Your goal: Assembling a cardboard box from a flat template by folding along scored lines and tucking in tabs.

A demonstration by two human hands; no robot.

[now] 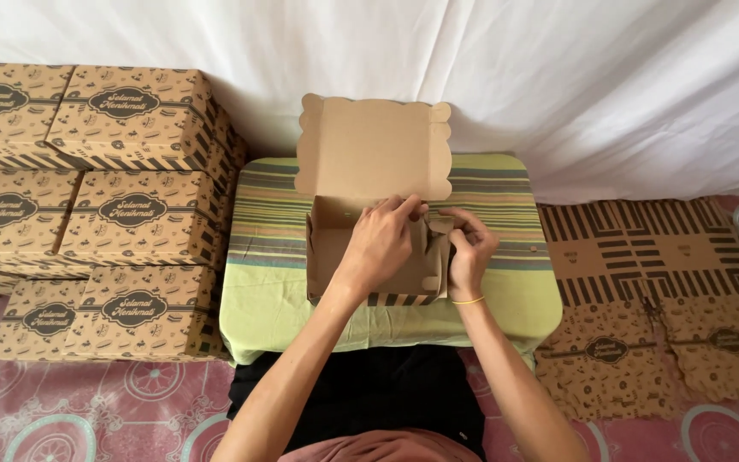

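Hands (421, 244) folding box (369, 257), striped table (506, 257)

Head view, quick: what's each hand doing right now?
Left hand: closed, pinching the right side flap of the open brown cardboard box.
Right hand: closed, pressing the same flap from outside.

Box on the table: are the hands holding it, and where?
Yes. Both hands, left and right, grip the open box at its right side flap.
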